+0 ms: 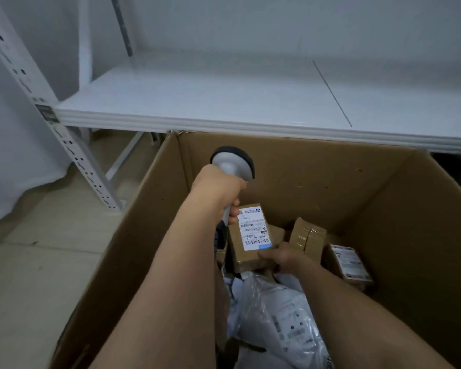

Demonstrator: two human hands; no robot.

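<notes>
A deep open-topped cardboard box (317,182) walls in the reach on 3 visible sides, and a white metal shelf (197,102) runs just above its far rim. Brown parcels (350,262) and grey poly mailers (277,315) crowd its bottom, with open air above them toward the right wall. The left hand (216,190) gripping a barcode scanner (233,162) and the right hand (280,255) holding a labelled parcel (250,235) fill the left-centre.

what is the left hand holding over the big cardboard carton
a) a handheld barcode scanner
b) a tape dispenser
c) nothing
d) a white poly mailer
a: the left hand grips the grey handle of a handheld barcode scanner, while the right hand holds a small labelled parcel inside the open carton.
</notes>
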